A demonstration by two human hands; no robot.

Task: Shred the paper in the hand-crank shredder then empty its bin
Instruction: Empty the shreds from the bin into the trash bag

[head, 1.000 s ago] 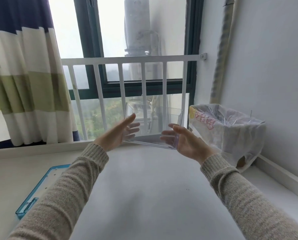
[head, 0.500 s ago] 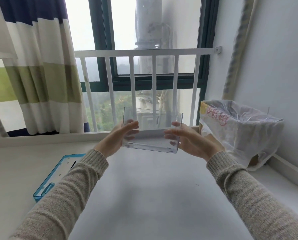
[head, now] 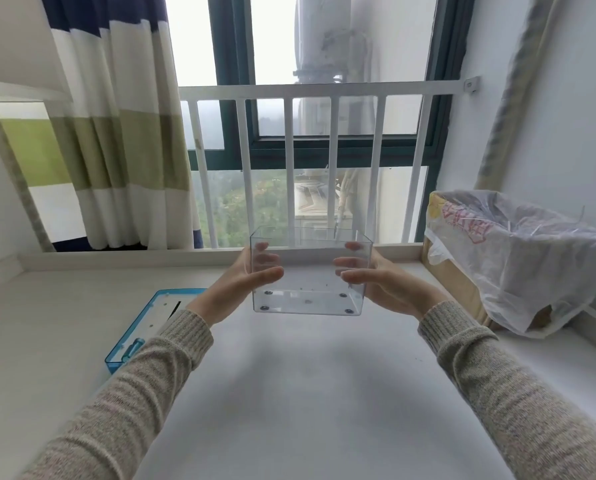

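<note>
A clear plastic shredder bin (head: 308, 289) hangs upright above the white table, held between both hands. My left hand (head: 236, 284) grips its left wall with fingers wrapped to the front. My right hand (head: 381, 282) grips the right wall the same way. Only a few tiny paper specks cling to the bin's floor. The blue shredder top (head: 151, 323) lies flat on the table to the left, partly hidden by my left sleeve. No sheet of paper is in view.
A bag-lined waste box (head: 518, 258) holding paper strips stands at the right against the wall. A white railing (head: 324, 90) and window run along the table's far edge, with a striped curtain (head: 123, 133) at the left.
Both hands have brought the bin lower and nearer to me, and it now sits level. The view has tilted so the blue top and waste box appear lower.
</note>
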